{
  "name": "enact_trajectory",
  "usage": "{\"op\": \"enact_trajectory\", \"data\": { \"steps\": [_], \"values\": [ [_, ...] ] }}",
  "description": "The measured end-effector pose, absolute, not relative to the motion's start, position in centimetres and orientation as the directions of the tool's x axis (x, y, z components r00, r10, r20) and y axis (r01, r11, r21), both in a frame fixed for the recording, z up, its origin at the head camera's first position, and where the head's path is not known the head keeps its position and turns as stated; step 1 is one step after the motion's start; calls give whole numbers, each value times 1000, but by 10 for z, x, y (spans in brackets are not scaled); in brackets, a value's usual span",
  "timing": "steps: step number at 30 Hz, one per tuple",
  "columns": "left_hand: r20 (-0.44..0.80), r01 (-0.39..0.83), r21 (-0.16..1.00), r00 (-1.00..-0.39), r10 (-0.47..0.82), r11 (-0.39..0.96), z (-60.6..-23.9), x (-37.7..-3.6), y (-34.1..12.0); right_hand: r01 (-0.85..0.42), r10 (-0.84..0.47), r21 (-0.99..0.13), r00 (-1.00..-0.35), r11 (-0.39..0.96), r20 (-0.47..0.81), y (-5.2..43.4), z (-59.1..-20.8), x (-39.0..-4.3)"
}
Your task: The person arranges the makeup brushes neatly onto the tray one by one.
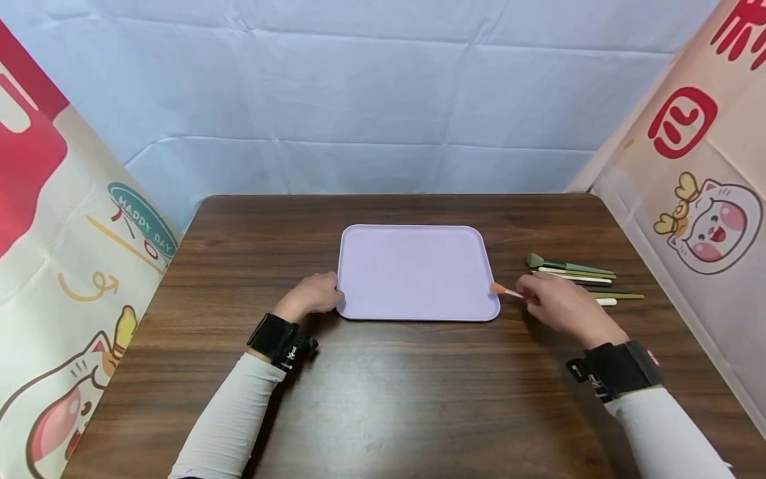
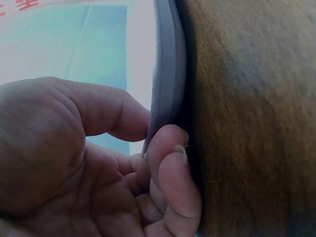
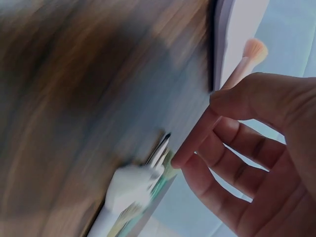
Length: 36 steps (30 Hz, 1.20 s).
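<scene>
A pale purple tray (image 1: 415,273) lies flat on the wooden table. At its left edge my left hand (image 1: 312,293) grips the rim; the left wrist view shows the thumb on the inner side of the tray (image 2: 170,64) and curled fingers at the outside. My right hand (image 1: 559,303) pinches a makeup brush (image 1: 506,291) with a pink handle and orange-tan bristles, its tip over the tray's right edge. In the right wrist view, thumb and fingers of the right hand (image 3: 252,138) hold the brush (image 3: 197,133) by its handle.
Several brushes (image 1: 583,268) with green, white and dark handles lie right of the tray, partly behind my right hand. A wooden table (image 1: 383,392) extends around them. A pale blue cloth (image 1: 371,100) hangs behind, with printed cloths on both sides.
</scene>
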<state>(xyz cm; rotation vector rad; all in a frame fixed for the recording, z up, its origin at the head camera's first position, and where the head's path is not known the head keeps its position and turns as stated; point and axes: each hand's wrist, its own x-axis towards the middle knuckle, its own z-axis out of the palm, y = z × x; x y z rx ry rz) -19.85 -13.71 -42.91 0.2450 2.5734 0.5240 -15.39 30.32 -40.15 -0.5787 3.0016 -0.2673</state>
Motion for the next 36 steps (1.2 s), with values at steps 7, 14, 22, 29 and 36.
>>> {"op": "enact_trajectory", "data": {
  "steps": [7, 14, 22, 29, 36],
  "values": [
    [-433, 67, 434, -859, 273, 898, -431, -198, -139, -374, -384, -199, -923, 906, -15, 287, -401, -159],
    [-433, 67, 439, -858, 277, 896, -430, -197, -138, -390, -399, -200, -917, 899, -7, 274, -402, -164],
    [-435, 72, 427, -858, 274, 902, -430, -198, -138, -386, -401, -202, -915, 900, -35, 255, -402, -172],
    [-443, 61, 433, -855, 271, 900, -430, -197, -138, -398, -416, -210, -908, 893, -46, 239, -404, -180],
    [-443, 56, 434, -856, 267, 899, -431, -198, -138, -446, -453, -191, -891, 875, 5, 222, -407, -187]
  ]
}}
